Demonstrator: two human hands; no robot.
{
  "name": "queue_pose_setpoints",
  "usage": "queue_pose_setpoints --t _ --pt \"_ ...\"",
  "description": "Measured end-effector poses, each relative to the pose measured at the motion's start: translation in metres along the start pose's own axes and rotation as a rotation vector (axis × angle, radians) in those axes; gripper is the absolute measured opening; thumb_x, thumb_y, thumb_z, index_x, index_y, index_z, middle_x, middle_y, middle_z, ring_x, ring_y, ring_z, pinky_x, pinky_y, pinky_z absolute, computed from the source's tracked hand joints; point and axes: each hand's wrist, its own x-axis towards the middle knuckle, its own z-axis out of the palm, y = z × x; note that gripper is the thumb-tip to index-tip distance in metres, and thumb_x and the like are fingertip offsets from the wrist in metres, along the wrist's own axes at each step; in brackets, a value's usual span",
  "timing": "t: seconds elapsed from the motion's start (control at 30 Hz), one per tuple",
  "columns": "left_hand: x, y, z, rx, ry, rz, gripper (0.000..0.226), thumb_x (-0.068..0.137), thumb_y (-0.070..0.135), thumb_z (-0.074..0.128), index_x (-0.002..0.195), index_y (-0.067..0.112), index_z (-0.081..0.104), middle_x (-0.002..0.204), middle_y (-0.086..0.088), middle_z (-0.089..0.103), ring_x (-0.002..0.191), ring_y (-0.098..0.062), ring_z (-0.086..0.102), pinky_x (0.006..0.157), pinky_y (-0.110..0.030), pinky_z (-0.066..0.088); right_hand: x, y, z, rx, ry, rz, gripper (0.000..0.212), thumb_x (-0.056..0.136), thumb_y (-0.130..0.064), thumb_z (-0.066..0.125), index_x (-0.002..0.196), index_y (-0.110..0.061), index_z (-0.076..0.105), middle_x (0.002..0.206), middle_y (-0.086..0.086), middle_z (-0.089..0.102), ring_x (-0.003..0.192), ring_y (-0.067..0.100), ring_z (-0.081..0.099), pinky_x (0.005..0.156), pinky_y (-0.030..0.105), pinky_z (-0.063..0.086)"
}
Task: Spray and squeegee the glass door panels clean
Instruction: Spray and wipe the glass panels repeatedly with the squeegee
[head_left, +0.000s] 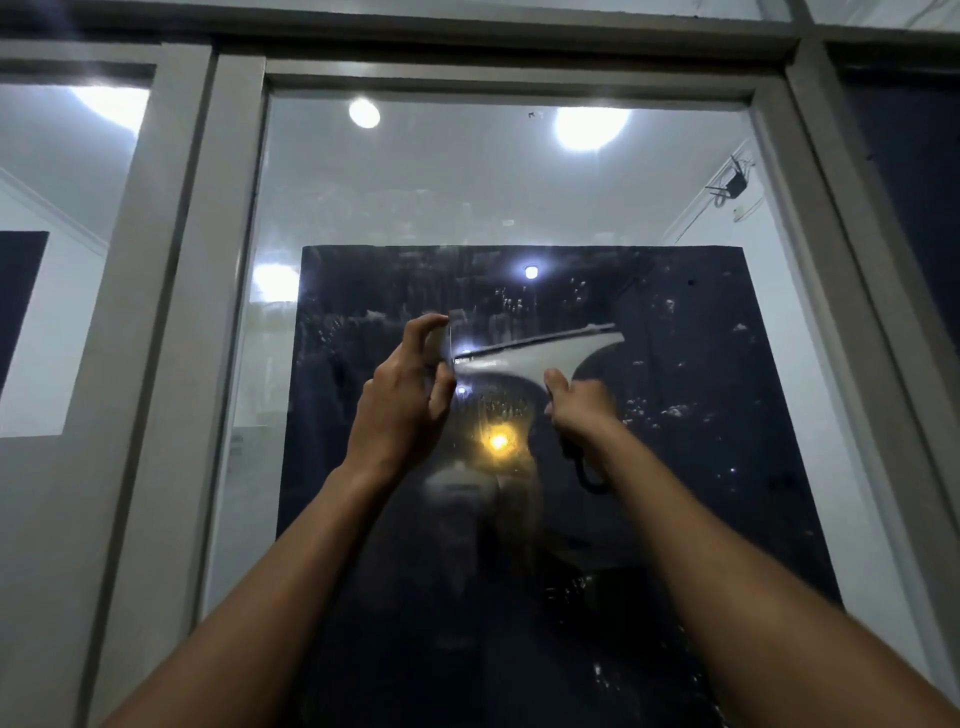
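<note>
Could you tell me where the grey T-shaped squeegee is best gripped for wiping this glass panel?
By its narrow handle, from below. The grey T-shaped squeegee flares upward into a wide blade lying against the glass panel; the right hand holds its stem there.

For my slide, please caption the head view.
Right hand holds squeegee on wet glass; left hand holds spray bottle.

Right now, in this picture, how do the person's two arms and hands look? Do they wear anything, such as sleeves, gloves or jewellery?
Both forearms are bare as far as the frame shows: no sleeve reaches into view. The left hand and the right hand wear no gloves. No watch, bracelet or ring shows on either wrist or on the visible fingers, though the light is dim and some fingers are hidden.
</note>
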Motion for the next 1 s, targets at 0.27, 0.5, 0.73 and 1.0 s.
queue_pose_setpoints --t 0.27,0.5,0.73,1.0 --pt "-0.023 -0.003 -0.005 0.001 -0.079 -0.012 0.042 0.099 0.019 0.052 0.140 0.026 0.042 0.072 0.017 0.049 0.062 -0.003 0.052 0.064 -0.033 0.043 -0.057 0.033 -0.002 -0.028 -0.096 0.026 0.054 0.102 -0.051 0.040 0.090 -0.005 0.066 0.089 0.011 0.065 0.084 0.026 0.060 0.080 0.035 0.045" --pt "-0.014 -0.006 -0.006 -0.006 -0.044 -0.027 0.041 0.098 0.019 0.052 0.138 0.025 0.045 0.068 0.019 0.046 0.062 -0.002 0.050 0.066 -0.034 0.041 0.014 -0.026 -0.013 -0.012 -0.082 0.056 0.069 0.098 -0.057 0.044 0.130 0.004 0.054 0.103 0.016 0.052 0.090 0.028 0.052 0.079 0.036 0.044" --pt "-0.015 -0.005 -0.008 -0.063 -0.036 -0.028 0.039 0.099 0.019 0.052 0.137 0.025 0.045 0.069 0.016 0.050 0.063 -0.003 0.053 0.067 -0.037 0.046 -0.031 0.031 -0.036 -0.231 -0.170 -0.057 0.054 0.101 -0.055 0.039 0.082 -0.010 0.062 0.078 0.007 0.060 0.059 0.016 0.046 0.055 0.029 0.035" --pt "-0.003 -0.013 -0.010 -0.057 -0.028 -0.033 0.038 0.099 0.020 0.052 0.135 0.028 0.045 0.069 0.008 0.055 0.063 -0.014 0.057 0.063 -0.035 0.045 -0.003 -0.018 -0.061 -0.786 -0.147 -0.204 0.072 0.096 -0.070 0.029 0.108 -0.009 0.065 0.093 0.009 0.055 0.074 0.025 0.053 0.072 0.034 0.043"
